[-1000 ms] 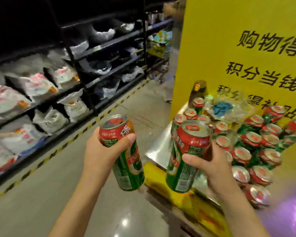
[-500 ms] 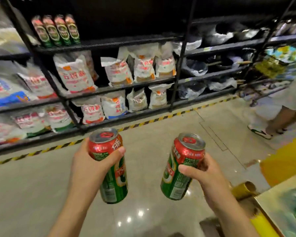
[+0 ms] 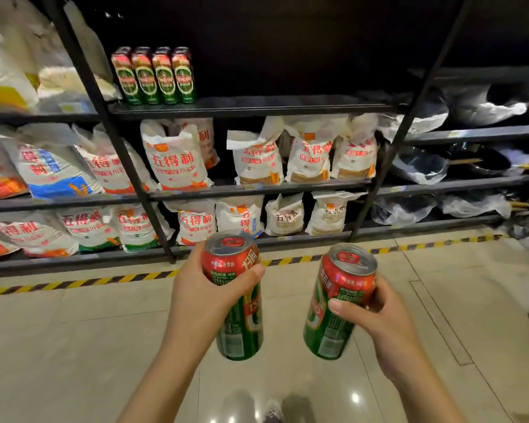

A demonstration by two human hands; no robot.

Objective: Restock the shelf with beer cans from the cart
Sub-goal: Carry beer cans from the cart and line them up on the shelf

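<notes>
While four beer cans (image 3: pixel 153 75) are already lined up at the left end of the upper shelf (image 3: pixel 257 105), one can (image 3: pixel 237 296) is gripped by the left hand (image 3: pixel 205 296) and another can (image 3: pixel 338 302) by the right hand (image 3: pixel 376 325), near and low, so both are judged still to be placed.

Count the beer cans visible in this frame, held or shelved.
6. One in the left hand, one in the right hand, and a row of four cans at the shelf front, left end. More may sit hidden in the dark behind.
</notes>
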